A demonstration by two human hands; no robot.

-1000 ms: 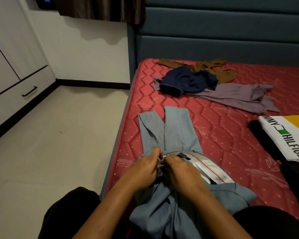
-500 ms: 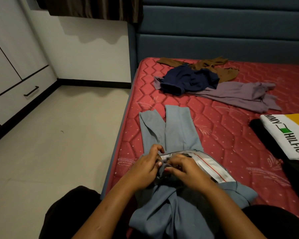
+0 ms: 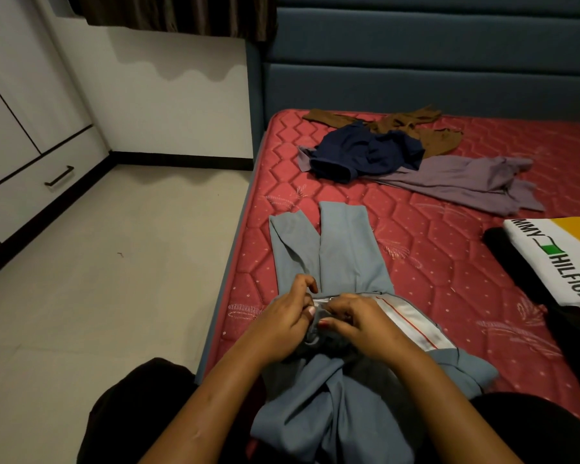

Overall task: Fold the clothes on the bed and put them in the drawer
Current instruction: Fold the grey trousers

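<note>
**On the bed's near edge, two hands busy at a trouser waistband**

Across the red quilted bed [image 3: 432, 256] the clothes lie unsorted, and the white drawer [image 3: 37, 182] stands shut, well apart, across the floor to the left. The grey-blue trousers [image 3: 345, 249] lie lengthwise along the mattress edge, legs pointing away and the seat bunched toward the person. Farther up, a purple garment [image 3: 459, 182] sprawls under a navy garment [image 3: 365, 152], with a brown garment [image 3: 392, 123] behind them. At the right a folded white printed T-shirt [image 3: 556, 259] rests on something black.

The left hand [image 3: 282, 319] and right hand [image 3: 359, 323] meet at the open waistband [image 3: 402, 316]. Each has its fingers curled and pinches the cloth at the fly, probably to fasten or align it.

Risks from here, as I judge them:
- The trousers sit close to the mattress edge, so a tug could drag them toward the floor.
- The far left leg is already creased, and folding over it would set the wrinkle.
- The bunched fabric below the hands may twist the fold.
</note>
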